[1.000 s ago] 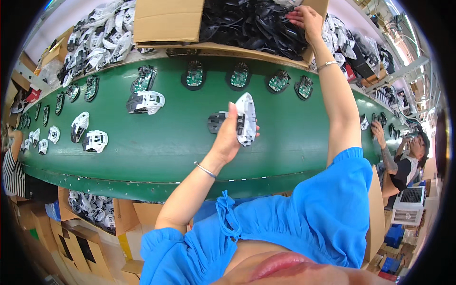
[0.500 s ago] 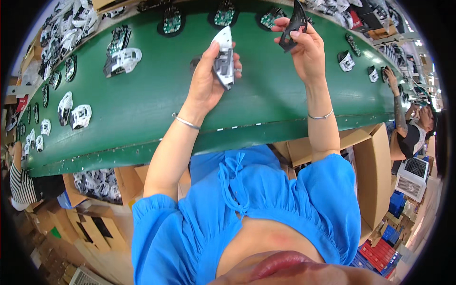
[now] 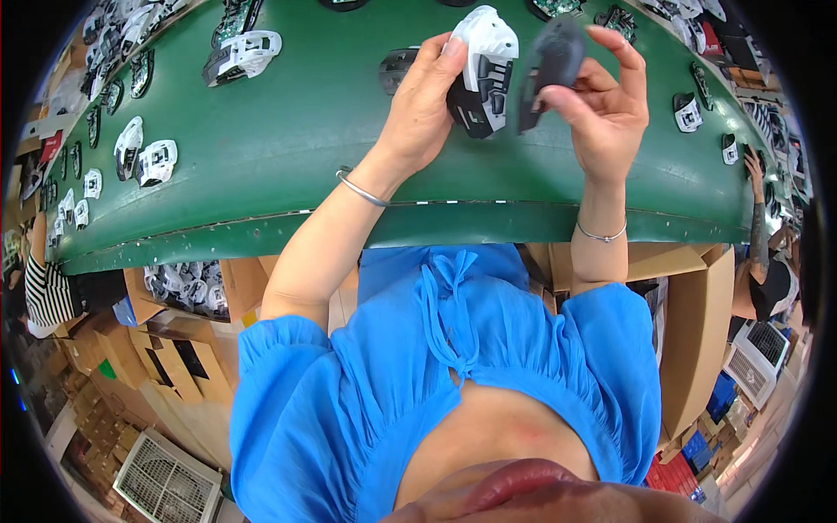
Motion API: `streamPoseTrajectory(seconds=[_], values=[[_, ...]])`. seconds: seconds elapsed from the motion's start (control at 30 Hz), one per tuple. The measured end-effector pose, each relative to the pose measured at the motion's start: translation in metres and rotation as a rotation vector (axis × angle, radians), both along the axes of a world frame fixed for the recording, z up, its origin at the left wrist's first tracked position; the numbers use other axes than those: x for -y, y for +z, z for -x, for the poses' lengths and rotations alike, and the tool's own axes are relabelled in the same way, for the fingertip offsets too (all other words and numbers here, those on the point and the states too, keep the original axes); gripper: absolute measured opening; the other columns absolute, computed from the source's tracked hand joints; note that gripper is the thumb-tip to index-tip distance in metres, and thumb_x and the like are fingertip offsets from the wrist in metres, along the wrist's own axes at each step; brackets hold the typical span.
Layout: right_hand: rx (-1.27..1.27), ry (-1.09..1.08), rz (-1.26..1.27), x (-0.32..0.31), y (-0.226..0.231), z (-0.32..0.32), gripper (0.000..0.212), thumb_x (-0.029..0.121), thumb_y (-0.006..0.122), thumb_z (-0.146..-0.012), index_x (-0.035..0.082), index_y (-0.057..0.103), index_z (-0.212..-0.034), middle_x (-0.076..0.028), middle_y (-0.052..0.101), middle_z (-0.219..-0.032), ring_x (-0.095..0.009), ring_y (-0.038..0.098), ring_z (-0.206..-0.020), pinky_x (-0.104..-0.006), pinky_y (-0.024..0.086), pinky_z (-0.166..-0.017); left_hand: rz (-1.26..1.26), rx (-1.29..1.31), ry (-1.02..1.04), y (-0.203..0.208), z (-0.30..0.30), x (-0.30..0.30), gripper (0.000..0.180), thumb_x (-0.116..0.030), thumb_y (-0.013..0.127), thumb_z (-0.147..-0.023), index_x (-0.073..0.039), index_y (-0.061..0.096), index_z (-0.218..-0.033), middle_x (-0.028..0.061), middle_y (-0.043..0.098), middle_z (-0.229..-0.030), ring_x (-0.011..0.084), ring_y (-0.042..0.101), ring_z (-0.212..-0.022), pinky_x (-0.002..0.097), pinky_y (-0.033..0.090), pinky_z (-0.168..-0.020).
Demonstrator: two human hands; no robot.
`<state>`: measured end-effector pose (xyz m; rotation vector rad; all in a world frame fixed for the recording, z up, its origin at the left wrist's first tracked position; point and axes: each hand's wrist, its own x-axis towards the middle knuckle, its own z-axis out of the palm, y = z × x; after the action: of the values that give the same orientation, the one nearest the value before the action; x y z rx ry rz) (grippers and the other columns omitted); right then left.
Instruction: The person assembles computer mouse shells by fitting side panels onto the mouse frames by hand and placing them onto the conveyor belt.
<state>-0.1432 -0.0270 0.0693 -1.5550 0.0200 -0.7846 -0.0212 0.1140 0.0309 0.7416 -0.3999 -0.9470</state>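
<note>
A white-and-black computer mouse shell (image 3: 486, 65) is gripped by its left edge in my left hand (image 3: 418, 113), raised over the green table. Its black side with ribbed openings faces me. In my right hand (image 3: 606, 118) is a dark curved mouse cover (image 3: 558, 61), pinched between thumb and fingers and smeared by motion. The index finger sticks up apart from it. A narrow gap separates cover and shell. Just left of my left hand a dark mouse part (image 3: 398, 70) lies on the table, partly covered by the fingers.
More white mouse shells (image 3: 244, 54) lie left and right on the green table (image 3: 296, 166). Circuit boards on black bases (image 3: 615, 24) line the far side. Below the front edge stand cardboard boxes (image 3: 697, 340), one filled with shells (image 3: 187, 288). Co-workers sit at both ends.
My right hand has turned the dark cover, which is now level with the mouse shell. The left hand has tilted the shell so its black side shows. The whole view has shifted.
</note>
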Motion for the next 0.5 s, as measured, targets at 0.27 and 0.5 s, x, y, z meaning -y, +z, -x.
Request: streamPoseTrajectory(seconds=[0.27,0.5], values=[[-0.219,0.002,0.110,-0.005,0.003,-0.002,0.057,-0.014,0.069,-0.074,-0.004,0.044,-0.125,-0.016,0.066,-0.092,-0.016,0.067,-0.076,-0.0221,0.055,-0.061,-0.071,0.165,0.032,-0.013,0.003,0.004,0.057,-0.037,0.056,-0.094,0.001,0.036,-0.132,0.0098,0.053,-0.118,0.0138,0.052,-0.107,0.0290,0.044,-0.091],[-0.343,-0.069,0.013,-0.003,0.012,0.003,0.055,-0.011,0.077,-0.065,-0.004,0.060,-0.117,-0.008,0.067,-0.085,-0.010,0.064,-0.071,-0.0206,0.052,-0.063,-0.103,0.081,0.028,-0.002,0.007,0.005,0.042,-0.031,0.043,-0.101,0.001,0.042,-0.129,0.0070,0.054,-0.119,0.0111,0.050,-0.107,0.0256,0.041,-0.093]])
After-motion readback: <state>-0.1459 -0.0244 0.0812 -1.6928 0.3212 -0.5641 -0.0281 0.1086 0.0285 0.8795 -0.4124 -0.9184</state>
